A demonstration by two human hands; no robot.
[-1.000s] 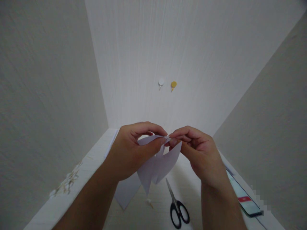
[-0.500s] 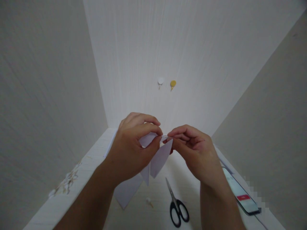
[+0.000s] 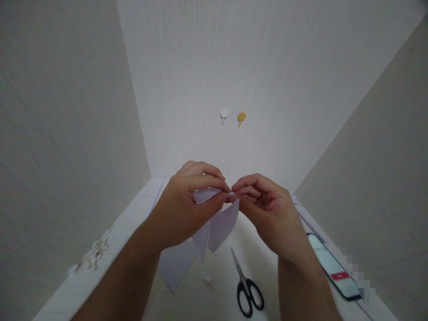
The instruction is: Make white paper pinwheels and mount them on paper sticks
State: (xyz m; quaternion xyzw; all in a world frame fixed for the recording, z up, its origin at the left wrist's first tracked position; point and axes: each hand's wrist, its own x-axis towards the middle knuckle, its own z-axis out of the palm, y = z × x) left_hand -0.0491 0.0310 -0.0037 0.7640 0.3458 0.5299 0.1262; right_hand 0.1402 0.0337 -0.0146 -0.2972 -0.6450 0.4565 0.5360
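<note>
Both of my hands pinch a folded piece of white paper above a white table. My left hand grips the paper's upper edge between thumb and fingers. My right hand pinches the same top corner, fingertips almost touching the left ones. Two pointed flaps of the paper hang down below my hands.
Black-handled scissors lie on the table below my hands. A white sheet lies flat under my left wrist, with a small white pin beside it. A phone with a lit screen lies at the right. Two pins, white and yellow, stick in the wall.
My hands have drawn closer together and shifted slightly left. The hanging flaps of the paper have folded in narrower.
</note>
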